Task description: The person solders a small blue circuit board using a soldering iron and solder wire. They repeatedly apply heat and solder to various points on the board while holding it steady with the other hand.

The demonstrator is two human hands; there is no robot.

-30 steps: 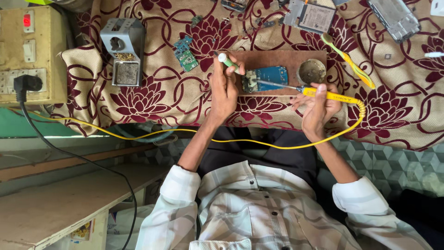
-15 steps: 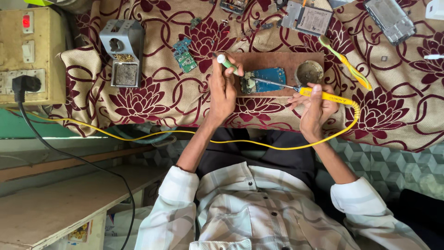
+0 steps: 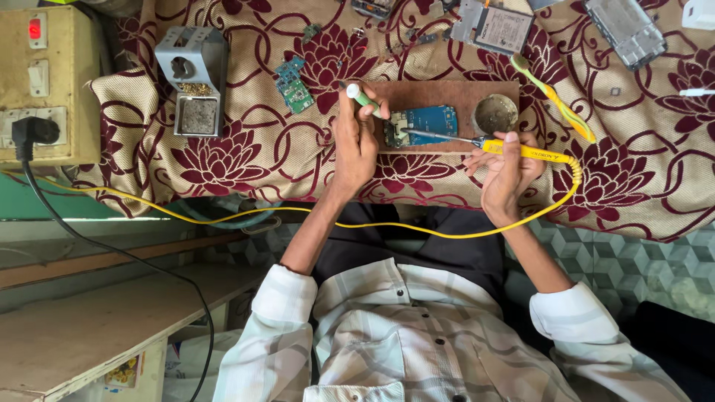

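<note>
Maroon-flowered beige cloth [image 3: 246, 160] covers the bench, and a brown wooden board [image 3: 447, 97] lies on it in front of the person. On that board rests a small blue circuit board [image 3: 426, 121], with a round metal tin [image 3: 494, 114] just beside it at the board's right end.

The left hand [image 3: 356, 145] sits at the left edge of the blue circuit board, its grip closed around a slim green-and-white tool [image 3: 363, 97] whose pale end sticks up past the fingers. The right hand [image 3: 508, 173] has its grip closed on the yellow-handled soldering iron [image 3: 521, 150]; the iron's metal tip reaches left onto the blue circuit board. A yellow cable [image 3: 372, 225] runs from the iron's handle, loops below both forearms and goes off to the left.

Further left on the cloth stands a grey metal soldering-iron stand [image 3: 192, 78], and near it lies a small green circuit board [image 3: 293, 85]. A yellow-and-green toothbrush [image 3: 555, 104] lies to the right of the tin. At the far edge are phone parts, among them an opened grey phone body [image 3: 494, 26]. At the left a beige switch box [image 3: 41, 82] carries a black plug [image 3: 33, 132] with a black cord hanging down.
</note>
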